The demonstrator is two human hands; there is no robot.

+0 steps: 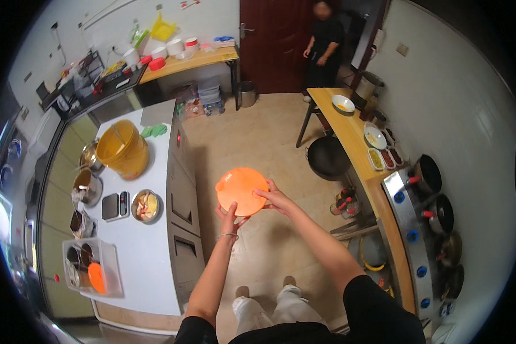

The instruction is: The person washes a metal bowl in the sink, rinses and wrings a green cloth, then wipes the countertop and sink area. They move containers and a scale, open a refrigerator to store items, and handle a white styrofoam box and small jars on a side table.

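Observation:
Both of my hands hold a round orange plastic lid (240,189) in front of me, above the floor between two work surfaces. My left hand (230,218) grips its near left edge, thumb on top; a bracelet circles that wrist. From the right side, my right hand (277,198) has its thumb on the lid's top and its fingers at the rim. Whether a container sits under the lid is hidden. To my left, a steel bowl of cut food pieces (145,206) stands on the white counter (142,266) beside a digital scale (116,206).
A yellow bucket (124,150) and a clear plastic bin (112,266) stand on the white counter. At right, a gas stove (406,223) bears several pans, near a wooden table (335,107). A wok (327,158) sits low beside it. A person (324,43) stands by the door.

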